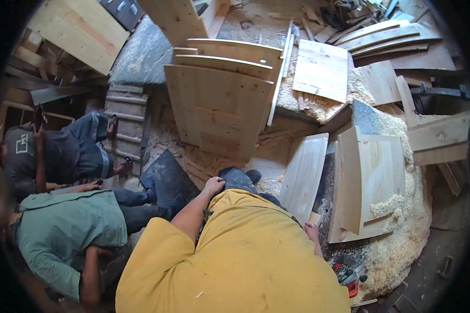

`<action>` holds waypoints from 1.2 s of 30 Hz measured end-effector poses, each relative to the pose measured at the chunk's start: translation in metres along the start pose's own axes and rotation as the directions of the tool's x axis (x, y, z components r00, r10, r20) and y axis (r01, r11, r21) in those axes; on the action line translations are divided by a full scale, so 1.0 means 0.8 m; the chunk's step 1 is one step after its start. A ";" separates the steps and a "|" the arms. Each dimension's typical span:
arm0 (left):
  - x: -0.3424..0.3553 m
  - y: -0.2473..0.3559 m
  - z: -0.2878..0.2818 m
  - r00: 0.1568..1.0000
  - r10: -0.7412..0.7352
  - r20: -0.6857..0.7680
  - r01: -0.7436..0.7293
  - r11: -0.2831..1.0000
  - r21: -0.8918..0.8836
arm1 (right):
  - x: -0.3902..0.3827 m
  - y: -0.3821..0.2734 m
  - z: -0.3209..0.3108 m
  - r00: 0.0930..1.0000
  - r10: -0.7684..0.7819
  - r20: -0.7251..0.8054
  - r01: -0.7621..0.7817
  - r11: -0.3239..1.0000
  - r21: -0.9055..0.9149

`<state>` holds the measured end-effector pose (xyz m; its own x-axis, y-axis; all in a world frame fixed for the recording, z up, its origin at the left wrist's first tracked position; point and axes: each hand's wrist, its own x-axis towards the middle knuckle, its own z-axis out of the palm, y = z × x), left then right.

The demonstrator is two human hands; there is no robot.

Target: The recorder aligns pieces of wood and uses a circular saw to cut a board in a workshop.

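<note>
At the right knee, the right hand (313, 229) closes on a small pale wood block (315, 218) just beside the lower end of a leaning pine panel (304, 175); the left hand (213, 185) rests loosely curled on the left knee (237, 179), holding nothing I can see. Judgement: a firm grip on the block's sides, worked flat against the panel edge with the left hand moved over to steady the panel, would suit, since it only leans in loose sawdust (397, 245). The yellow shirt (235, 261) hides most of the right forearm and the fingers' underside, the red power tool (350, 274) is partly cut off, and the block's purpose is unclear.
</note>
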<state>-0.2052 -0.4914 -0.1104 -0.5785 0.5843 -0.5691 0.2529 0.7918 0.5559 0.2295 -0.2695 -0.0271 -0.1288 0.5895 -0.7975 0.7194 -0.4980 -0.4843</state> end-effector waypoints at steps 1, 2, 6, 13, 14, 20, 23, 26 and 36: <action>0.004 0.001 0.008 1.000 0.019 0.004 -0.019 1.000 0.005 | 0.011 0.007 0.002 1.000 -0.003 -0.014 0.003 1.000 0.014; 0.006 0.001 0.012 0.999 0.034 0.013 -0.034 0.999 0.007 | 0.018 0.008 0.007 1.000 -0.004 -0.010 0.005 0.998 0.060; 0.008 0.013 0.015 0.996 0.062 0.061 -0.062 0.998 0.008 | 0.034 -0.004 0.016 0.999 -0.018 -0.048 0.027 0.983 0.183; 0.013 0.027 -0.008 0.996 -0.031 0.087 0.028 0.999 0.030 | 0.052 -0.014 0.007 0.997 -0.065 -0.040 0.072 0.971 0.227; 0.017 0.024 -0.009 0.996 -0.014 0.084 0.011 0.999 0.040 | 0.052 -0.012 0.005 0.997 -0.068 -0.043 0.076 0.971 0.228; 0.029 0.039 -0.005 0.995 0.006 0.102 -0.010 0.999 0.038 | 0.064 0.041 -0.007 0.998 0.021 -0.055 -0.006 0.966 0.260; 0.035 0.051 -0.001 0.992 0.004 0.123 -0.008 0.999 0.033 | 0.069 0.056 -0.009 0.997 0.059 -0.050 -0.041 0.952 0.305; 0.040 0.064 0.002 0.991 0.009 0.136 -0.013 1.000 0.025 | 0.056 0.051 -0.009 0.997 0.068 -0.049 -0.048 0.942 0.332; 0.061 0.078 0.010 0.985 0.052 0.166 -0.060 0.997 0.042 | 0.024 0.029 -0.008 0.991 -0.004 -0.132 0.043 0.956 0.289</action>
<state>-0.2114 -0.4120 -0.1089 -0.4279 0.6461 -0.6320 0.3194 0.7622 0.5630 0.2482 -0.2657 -0.0516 -0.0403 0.6705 -0.7408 0.4850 -0.6351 -0.6012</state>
